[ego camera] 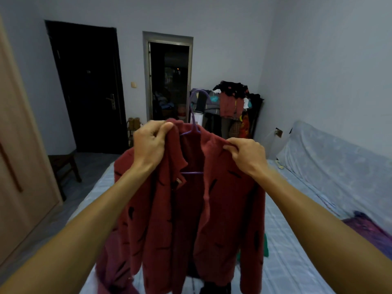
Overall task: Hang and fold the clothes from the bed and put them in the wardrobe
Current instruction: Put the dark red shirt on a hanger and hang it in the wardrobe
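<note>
A dark red fleece jacket (191, 219) with black dash marks hangs in front of me over the bed (297, 240), on a purple hanger (194, 115) whose hook rises above the collar. My left hand (150, 143) pinches the jacket's left collar near the shoulder. My right hand (246, 154) pinches the right collar and shoulder. The jacket front is open, and the hanger's crossbar shows inside it. Below it lie dark clothes, mostly hidden. A green garment (265, 245) peeks out to the right, and a purple one (369, 232) lies at the bed's right edge.
The light wood wardrobe (19, 166) stands at the left. A wooden stool (63, 166) sits beside the bed's far left corner. Behind are a black door (89, 92), an open dark doorway (169, 81) and a loaded clothes rack (231, 107).
</note>
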### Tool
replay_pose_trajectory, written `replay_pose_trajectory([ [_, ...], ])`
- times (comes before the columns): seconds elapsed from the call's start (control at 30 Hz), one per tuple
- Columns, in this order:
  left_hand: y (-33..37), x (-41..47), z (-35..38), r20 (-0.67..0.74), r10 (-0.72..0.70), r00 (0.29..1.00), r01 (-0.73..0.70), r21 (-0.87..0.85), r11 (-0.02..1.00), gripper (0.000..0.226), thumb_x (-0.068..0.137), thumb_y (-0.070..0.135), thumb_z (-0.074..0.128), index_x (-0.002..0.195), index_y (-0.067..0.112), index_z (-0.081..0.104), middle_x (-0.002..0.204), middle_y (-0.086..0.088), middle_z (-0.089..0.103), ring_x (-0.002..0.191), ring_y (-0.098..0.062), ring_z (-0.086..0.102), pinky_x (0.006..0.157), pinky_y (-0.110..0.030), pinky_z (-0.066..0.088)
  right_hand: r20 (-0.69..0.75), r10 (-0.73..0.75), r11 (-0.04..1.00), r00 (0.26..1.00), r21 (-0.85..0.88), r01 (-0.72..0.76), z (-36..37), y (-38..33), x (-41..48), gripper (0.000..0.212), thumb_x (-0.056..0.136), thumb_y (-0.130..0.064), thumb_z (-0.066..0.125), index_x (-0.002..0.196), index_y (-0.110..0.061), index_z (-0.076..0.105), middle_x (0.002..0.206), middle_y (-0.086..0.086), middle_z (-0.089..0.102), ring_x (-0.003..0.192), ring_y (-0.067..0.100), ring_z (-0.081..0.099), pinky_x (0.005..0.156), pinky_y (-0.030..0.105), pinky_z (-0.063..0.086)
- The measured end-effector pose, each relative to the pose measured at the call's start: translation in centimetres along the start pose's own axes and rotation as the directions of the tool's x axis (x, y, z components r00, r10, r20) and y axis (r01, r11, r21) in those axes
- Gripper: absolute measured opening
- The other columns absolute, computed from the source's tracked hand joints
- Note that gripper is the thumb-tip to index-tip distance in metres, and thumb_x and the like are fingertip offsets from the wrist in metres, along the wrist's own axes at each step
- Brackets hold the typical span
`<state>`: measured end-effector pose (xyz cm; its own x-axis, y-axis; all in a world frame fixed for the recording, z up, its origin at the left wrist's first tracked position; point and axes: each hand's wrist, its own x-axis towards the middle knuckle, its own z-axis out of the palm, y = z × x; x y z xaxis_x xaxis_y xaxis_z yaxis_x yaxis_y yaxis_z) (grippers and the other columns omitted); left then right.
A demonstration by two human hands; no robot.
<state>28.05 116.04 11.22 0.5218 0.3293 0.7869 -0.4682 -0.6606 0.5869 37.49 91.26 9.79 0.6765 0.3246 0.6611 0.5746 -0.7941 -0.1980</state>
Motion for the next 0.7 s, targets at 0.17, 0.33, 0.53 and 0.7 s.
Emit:
replay_pose_trajectory([
  [0.17, -0.6, -0.4, -0.2, 0.154, 0.017, 0.988, -0.021, 0.028, 0.999, 0.033, 0.100, 0.028, 0.042, 0.122, 0.013, 0.062, 0.121, 0.006, 0.061, 0.114, -0.005, 0.054, 0.101, -0.018, 0.039, -0.270, 0.060, 0.994, 0.961, 0.101, -0.033, 0.0, 0.6, -1.4, 0.019, 0.093, -0.036, 0.056, 0.102, -0.028, 0.070, 0.077, -0.004, 0.066, 0.068, 0.021, 0.063, 0.059, 0.036, 0.049],
  [0.33, -3.0, -0.5, -1.6, 0.321, 0.064, 0.945, -0.175, 0.331, 0.927, 0.045, 0.095, 0.024, 0.052, 0.138, 0.014, 0.044, 0.126, -0.010, 0.058, 0.117, -0.025, 0.052, 0.103, -0.047, 0.038, -0.364, 0.050, 0.994, 0.930, 0.113, -0.010, -0.2, 0.5, -1.7, 0.019, 0.093, -0.035, 0.057, 0.103, -0.025, 0.070, 0.074, -0.005, 0.065, 0.062, 0.017, 0.062, 0.053, 0.036, 0.049],
  [0.53, -2.7, 0.2, -2.0, 0.345, 0.089, 0.934, -0.224, 0.373, 0.900, 0.021, 0.092, 0.025, 0.057, 0.108, 0.013, 0.062, 0.100, -0.006, 0.062, 0.094, -0.027, 0.059, 0.081, -0.037, 0.046, -0.330, 0.042, 0.981, 0.943, 0.192, 0.023, -1.0, 0.1, -1.0, 0.019, 0.093, -0.034, 0.056, 0.105, -0.027, 0.070, 0.084, -0.003, 0.068, 0.073, 0.016, 0.064, 0.066, 0.039, 0.052],
  [0.7, -1.0, 0.4, -0.4, 0.287, 0.196, 0.938, -0.296, 0.362, 0.884, 0.017, 0.091, 0.021, 0.059, 0.101, 0.010, 0.067, 0.094, -0.007, 0.069, 0.088, -0.028, 0.063, 0.077, -0.038, 0.047, -0.256, -0.018, 0.992, 0.966, 0.117, 0.049, -1.6, -0.4, -0.6, 0.023, 0.093, -0.038, 0.055, 0.107, -0.027, 0.070, 0.081, -0.003, 0.067, 0.072, 0.017, 0.062, 0.062, 0.030, 0.045],
])
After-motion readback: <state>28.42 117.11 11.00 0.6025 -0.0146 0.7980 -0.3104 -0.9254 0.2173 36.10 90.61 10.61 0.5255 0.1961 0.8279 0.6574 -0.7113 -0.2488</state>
